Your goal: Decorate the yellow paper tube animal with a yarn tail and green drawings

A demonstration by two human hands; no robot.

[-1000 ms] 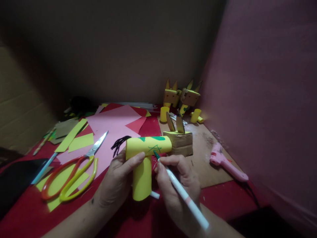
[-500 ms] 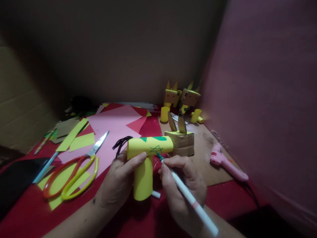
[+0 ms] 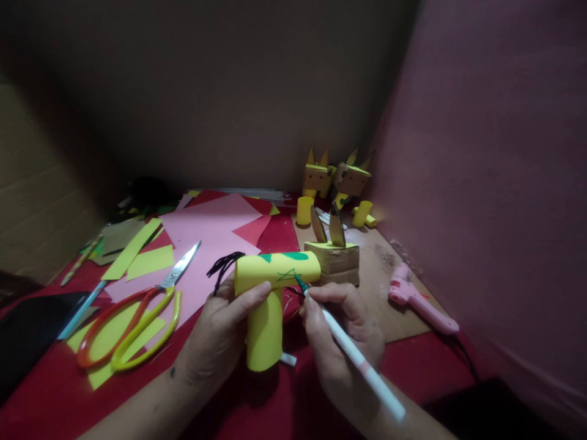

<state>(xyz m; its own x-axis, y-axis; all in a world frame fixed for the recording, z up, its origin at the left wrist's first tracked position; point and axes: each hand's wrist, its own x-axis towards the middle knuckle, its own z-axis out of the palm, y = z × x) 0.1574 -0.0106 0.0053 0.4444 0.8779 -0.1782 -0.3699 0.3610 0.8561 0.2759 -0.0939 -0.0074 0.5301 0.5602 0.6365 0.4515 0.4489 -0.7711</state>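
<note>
My left hand grips a yellow paper-tube animal, thumb on its body and fingers hidden behind. The animal has a black yarn tail, a horizontal tube body, another tube below it, and a cardboard box head with two pointed ears. Green filled patches and a green outline drawing mark its side. Between thumb and fingers of my right hand is a white marker. Its green tip touches the body at the right end of the outline.
Scissors lie at left on yellow paper, beside pink sheets. A pink glue gun rests on the right edge of a cardboard sheet. Two similar animals and yellow tubes stand at the back.
The marker tip has moved slightly right and up along the outline, with my right hand following. My left hand and the animal stay almost in place.
</note>
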